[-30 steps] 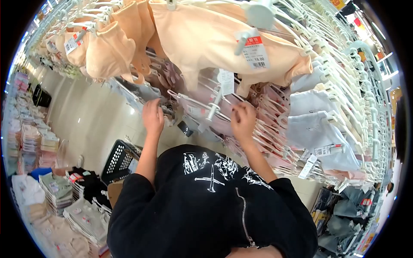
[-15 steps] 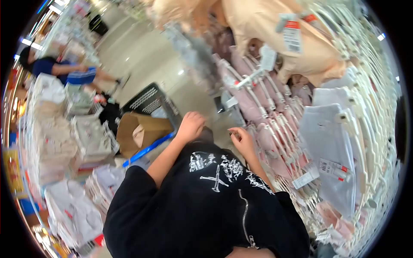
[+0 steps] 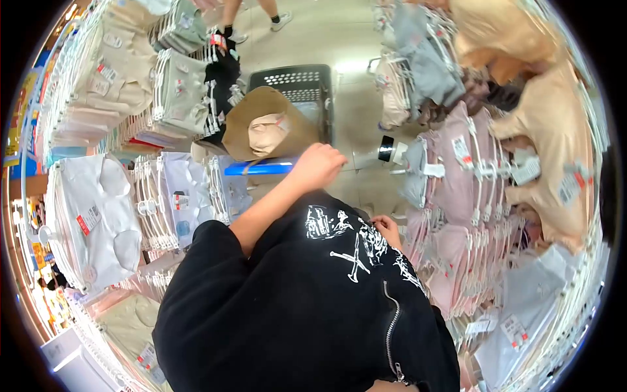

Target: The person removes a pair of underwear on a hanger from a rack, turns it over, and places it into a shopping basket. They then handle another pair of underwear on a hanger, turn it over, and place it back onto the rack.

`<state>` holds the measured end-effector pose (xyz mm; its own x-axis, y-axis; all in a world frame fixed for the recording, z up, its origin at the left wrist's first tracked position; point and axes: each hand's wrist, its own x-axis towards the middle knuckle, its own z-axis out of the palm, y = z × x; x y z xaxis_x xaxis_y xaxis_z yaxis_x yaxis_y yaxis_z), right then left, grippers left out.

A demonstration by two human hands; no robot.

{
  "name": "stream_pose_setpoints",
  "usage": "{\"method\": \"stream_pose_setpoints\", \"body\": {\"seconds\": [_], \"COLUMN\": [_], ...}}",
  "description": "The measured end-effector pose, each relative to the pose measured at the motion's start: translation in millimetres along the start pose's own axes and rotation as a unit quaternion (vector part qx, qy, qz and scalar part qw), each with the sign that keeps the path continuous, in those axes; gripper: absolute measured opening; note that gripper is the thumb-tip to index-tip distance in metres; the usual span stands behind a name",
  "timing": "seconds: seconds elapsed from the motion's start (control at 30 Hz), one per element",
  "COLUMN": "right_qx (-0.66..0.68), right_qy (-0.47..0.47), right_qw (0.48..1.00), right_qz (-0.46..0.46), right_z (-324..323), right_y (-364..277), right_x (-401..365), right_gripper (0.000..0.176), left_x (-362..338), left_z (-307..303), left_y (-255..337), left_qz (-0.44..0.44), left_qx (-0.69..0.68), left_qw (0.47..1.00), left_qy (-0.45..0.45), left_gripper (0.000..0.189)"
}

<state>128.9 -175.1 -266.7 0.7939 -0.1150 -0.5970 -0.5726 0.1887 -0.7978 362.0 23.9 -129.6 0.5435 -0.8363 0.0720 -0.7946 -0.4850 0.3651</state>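
Note:
Near the centre, my left hand (image 3: 318, 167) has its fingers curled loosely, and whether it holds anything is hidden. It is beside the right end of a blue bar (image 3: 262, 167) at the near edge of a dark basket cart (image 3: 289, 77). An open brown paper bag (image 3: 297, 124) with a pale beige item (image 3: 266, 134) inside stands in the cart. My right hand (image 3: 386, 230) is close to my black shirt, left of the pink hanging garments (image 3: 452, 261); its fingers are partly hidden, and I cannot make out a hold.
White garments (image 3: 98, 215) and beige ones (image 3: 114, 65) hang on racks at the left. Peach garments (image 3: 555, 130) and light blue ones (image 3: 529, 313) hang at the right. A person's legs (image 3: 268, 10) show at the top, on the tiled aisle (image 3: 353, 85).
The view has turned, so the cart and bag appear higher and more upright. My right hand is lower and nearer my shirt. Only the other person's legs remain in view.

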Motion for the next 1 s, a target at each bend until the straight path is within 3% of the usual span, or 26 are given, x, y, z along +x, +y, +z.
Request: {"method": "stream_pose_setpoints", "body": {"seconds": [0.07, 0.1, 0.13, 0.17, 0.2, 0.37, 0.47, 0.5, 0.57, 0.67, 0.7, 0.8, 0.9, 1.0], "right_qx": [0.074, 0.028, 0.024, 0.032, 0.041, 0.055, 0.047, 0.033, -0.001, 0.015, -0.070, -0.024, -0.238, -0.092], "right_qy": [0.033, 0.059, 0.086, 0.089, 0.092, 0.064, 0.087, 0.103, 0.133, 0.137, 0.138, 0.138, 0.115, 0.128], "right_qw": [0.996, 0.992, 0.987, 0.986, 0.986, 0.993, 0.992, 0.990, 0.981, 0.970, 0.969, 0.967, 0.942, 0.963], "right_qz": [0.049, 0.107, 0.136, 0.136, 0.135, 0.077, 0.078, 0.094, 0.140, 0.200, 0.195, 0.211, 0.205, 0.217], "right_z": [3, 13, 22, 28, 37, 94, 109, 111, 111, 111, 108, 90, 92, 106], "right_y": [44, 25, 26, 27, 21, -31, -32, -26, 4, 35, 48, 116, 106, 66], "right_x": [35, 41, 55, 68, 82, 109, 98, 87, 63, 11, -7, -48, -56, -18], "right_gripper": [0.017, 0.014, 0.013, 0.013, 0.012, 0.010, 0.010, 0.010, 0.012, 0.020, 0.020, 0.018, 0.018, 0.018], "left_x": [-16, -24, -39, -47, -60, -96, -102, -83, -58, -85, -86, -92, -97, -109], "left_z": [-23, -37, -40, -40, -29, 57, 134, 129, 128, 241, 247, 234, 218, 204], "left_y": [-49, -74, -105, -133, -169, -313, -361, -360, -356, -425, -427, -422, -421, -423], "left_qz": [-0.066, -0.131, -0.131, -0.192, -0.292, -0.360, -0.338, -0.306, -0.280, -0.405, -0.421, -0.479, -0.494, -0.452], "left_qx": [0.016, 0.027, -0.007, -0.058, -0.110, -0.102, -0.042, -0.008, 0.054, -0.065, -0.068, -0.106, -0.136, -0.167], "left_qw": [0.997, 0.991, 0.985, 0.973, 0.947, 0.919, 0.912, 0.878, 0.834, 0.798, 0.796, 0.807, 0.820, 0.824], "left_qy": [0.032, -0.015, 0.113, 0.115, 0.075, -0.123, -0.228, -0.369, -0.473, -0.442, -0.429, -0.330, -0.255, -0.296], "left_gripper": [0.013, 0.017, 0.017, 0.016, 0.017, 0.034, 0.043, 0.053, 0.058, 0.067, 0.068, 0.064, 0.061, 0.059]}}
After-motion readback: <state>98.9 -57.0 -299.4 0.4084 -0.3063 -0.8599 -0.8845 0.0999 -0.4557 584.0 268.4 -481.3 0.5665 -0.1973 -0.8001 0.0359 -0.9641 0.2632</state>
